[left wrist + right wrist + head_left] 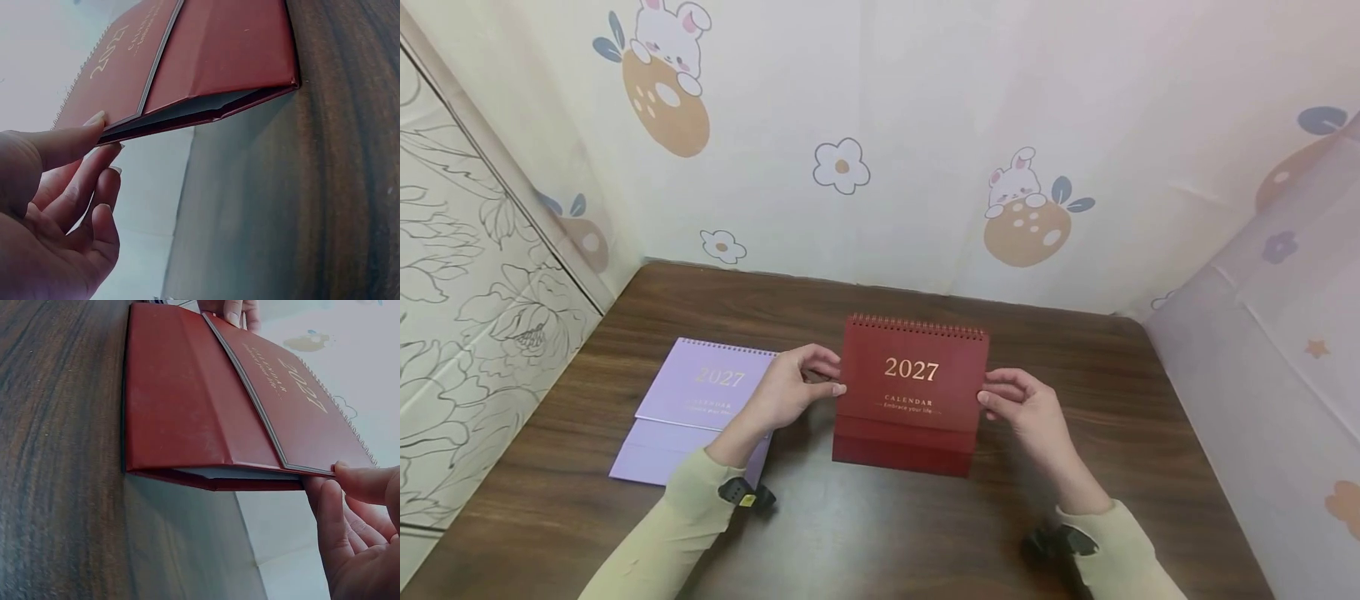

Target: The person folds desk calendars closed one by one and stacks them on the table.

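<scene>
Both hands hold a dark red 2027 desk calendar [912, 383] by its side edges, in front of me at the middle of the table. My left hand [793, 387] pinches its left edge between thumb and fingers, seen close in the left wrist view, where the thumb [75, 140] lies on the cover. My right hand [1026, 412] pinches the opposite edge, its thumb [362, 481] on the front. Spiral binding runs along the calendar's top; its lower base panel is folded, with a narrow gap inside. A lilac 2027 desk calendar [700, 383] lies left, partly hidden by my left forearm.
The brown wood-grain table [1097, 417] reaches back to a curtain [925, 100] printed with rabbits and flowers. Patterned cloth also hangs at the left and right sides. Black straps with small devices sit on both wrists.
</scene>
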### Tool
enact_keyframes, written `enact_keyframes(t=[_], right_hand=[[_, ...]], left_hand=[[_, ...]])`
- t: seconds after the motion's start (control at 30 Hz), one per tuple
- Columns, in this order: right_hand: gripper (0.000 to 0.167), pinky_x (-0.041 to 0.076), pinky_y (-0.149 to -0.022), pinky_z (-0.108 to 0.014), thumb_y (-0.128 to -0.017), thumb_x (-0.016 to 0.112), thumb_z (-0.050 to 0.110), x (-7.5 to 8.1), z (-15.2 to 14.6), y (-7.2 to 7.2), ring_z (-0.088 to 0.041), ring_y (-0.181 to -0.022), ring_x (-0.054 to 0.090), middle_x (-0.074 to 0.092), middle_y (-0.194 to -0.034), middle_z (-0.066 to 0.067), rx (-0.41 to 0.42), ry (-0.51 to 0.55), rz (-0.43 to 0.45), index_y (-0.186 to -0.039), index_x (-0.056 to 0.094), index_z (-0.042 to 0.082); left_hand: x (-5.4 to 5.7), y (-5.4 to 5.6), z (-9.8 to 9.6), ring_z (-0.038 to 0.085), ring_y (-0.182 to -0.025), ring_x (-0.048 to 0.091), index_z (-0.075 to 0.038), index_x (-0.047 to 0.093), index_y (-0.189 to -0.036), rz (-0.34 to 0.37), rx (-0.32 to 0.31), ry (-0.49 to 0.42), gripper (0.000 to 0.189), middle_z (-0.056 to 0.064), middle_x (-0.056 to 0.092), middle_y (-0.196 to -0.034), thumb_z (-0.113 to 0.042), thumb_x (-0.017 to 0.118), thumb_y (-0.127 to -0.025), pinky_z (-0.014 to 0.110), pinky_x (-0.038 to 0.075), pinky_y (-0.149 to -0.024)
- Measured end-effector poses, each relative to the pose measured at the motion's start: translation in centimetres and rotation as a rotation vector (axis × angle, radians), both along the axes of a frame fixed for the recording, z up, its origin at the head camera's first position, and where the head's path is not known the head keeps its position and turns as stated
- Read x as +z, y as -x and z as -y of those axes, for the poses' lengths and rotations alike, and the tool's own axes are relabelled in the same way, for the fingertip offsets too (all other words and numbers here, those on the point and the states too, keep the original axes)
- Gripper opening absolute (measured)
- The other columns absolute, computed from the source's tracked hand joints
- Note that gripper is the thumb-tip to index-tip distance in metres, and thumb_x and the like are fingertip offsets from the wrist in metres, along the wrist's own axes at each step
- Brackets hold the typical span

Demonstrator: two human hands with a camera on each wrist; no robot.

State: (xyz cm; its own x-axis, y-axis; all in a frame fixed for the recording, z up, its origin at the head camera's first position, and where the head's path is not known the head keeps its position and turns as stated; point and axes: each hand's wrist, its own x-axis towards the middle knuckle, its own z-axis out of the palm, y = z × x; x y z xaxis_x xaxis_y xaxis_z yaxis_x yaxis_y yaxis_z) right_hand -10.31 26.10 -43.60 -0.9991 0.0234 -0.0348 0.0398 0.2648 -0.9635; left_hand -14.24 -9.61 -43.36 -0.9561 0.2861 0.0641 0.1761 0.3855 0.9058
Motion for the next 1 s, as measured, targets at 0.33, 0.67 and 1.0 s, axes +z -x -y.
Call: enact_keyframes(t=[0.33, 0.67, 1.0], right_hand=[[0.046, 0.054, -0.082, -0.026, -0.091, 0.075, 0.024, -0.6, 0.1, 0.0, -0.014, -0.096, 0.07, 0.072, -0.111, -0.015, 0.029, -0.117, 0.052, -0.128, 0.062, 0.002], [0.045, 0.052, -0.089, -0.041, -0.095, 0.071, 0.022, -1.6, 0.0, 0.3, -0.025, -0.103, 0.067, 0.072, -0.108, -0.011, 0.121, -0.35, 0.069, -0.132, 0.06, 0.0], [0.054, 0.049, -0.09, -0.05, -0.094, 0.071, 0.028, -2.3, 0.6, 0.3, -0.022, -0.097, 0.063, 0.071, -0.104, -0.005, 0.222, -0.539, 0.112, -0.137, 0.057, -0.001]], left_hand=[[-0.9, 0.1, -0.2, 0.016, -0.083, 0.066, -0.005, 0.065, -0.123, 0.056, 0.0, 0.024, 0.043, 0.0, 0.073, -0.096, -0.011, 0.081, -0.084, 0.035, 0.052, -0.076], [-1.8, -0.1, -0.2, 0.015, -0.08, 0.059, 0.003, 0.062, -0.127, 0.092, -0.075, 0.1, 0.044, 0.002, 0.07, -0.096, -0.01, 0.076, -0.087, 0.032, 0.048, -0.072], [-2.1, -0.1, -0.2, 0.014, -0.082, 0.059, 0.001, 0.067, -0.119, 0.124, -0.204, 0.2, 0.039, 0.0, 0.068, -0.091, -0.022, 0.076, -0.088, 0.032, 0.048, -0.073]])
